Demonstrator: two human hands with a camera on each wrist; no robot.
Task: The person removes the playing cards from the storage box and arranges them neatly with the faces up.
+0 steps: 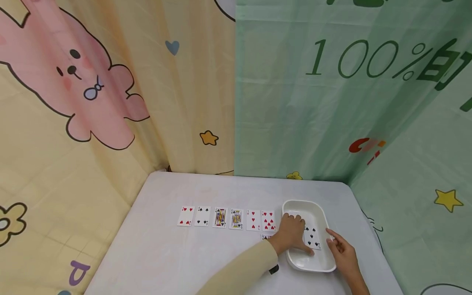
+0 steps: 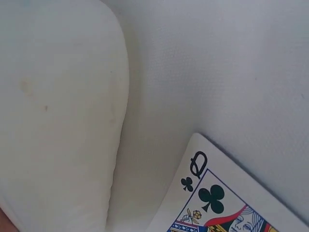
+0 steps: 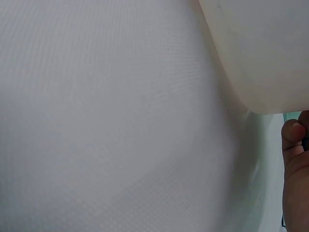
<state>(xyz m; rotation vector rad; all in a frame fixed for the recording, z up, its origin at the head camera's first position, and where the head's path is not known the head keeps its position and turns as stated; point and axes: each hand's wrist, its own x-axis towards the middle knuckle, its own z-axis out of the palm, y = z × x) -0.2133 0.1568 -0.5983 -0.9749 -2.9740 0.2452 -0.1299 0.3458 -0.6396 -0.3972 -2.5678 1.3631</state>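
A white tray (image 1: 309,266) stands at the right side of the table, holding a spade playing card (image 1: 312,238) that lies face up. My left hand (image 1: 292,232) reaches over the tray's left rim, its thumb spread away from the fingers beside the card. The fingertips are hidden, so any grip there does not show. At the tray's right rim, my right hand (image 1: 343,252) pinches the edge between thumb and fingers. Close to the left wrist lies a queen of clubs (image 2: 212,193), mostly covered by the arm in the head view.
Left of the tray, a row of face-up cards runs across the table (image 1: 155,246), from a heart card (image 1: 186,216) through two picture cards (image 1: 236,219) to another heart card (image 1: 268,221). A small black object (image 1: 274,269) pokes out by the left sleeve. Printed curtains surround the table.
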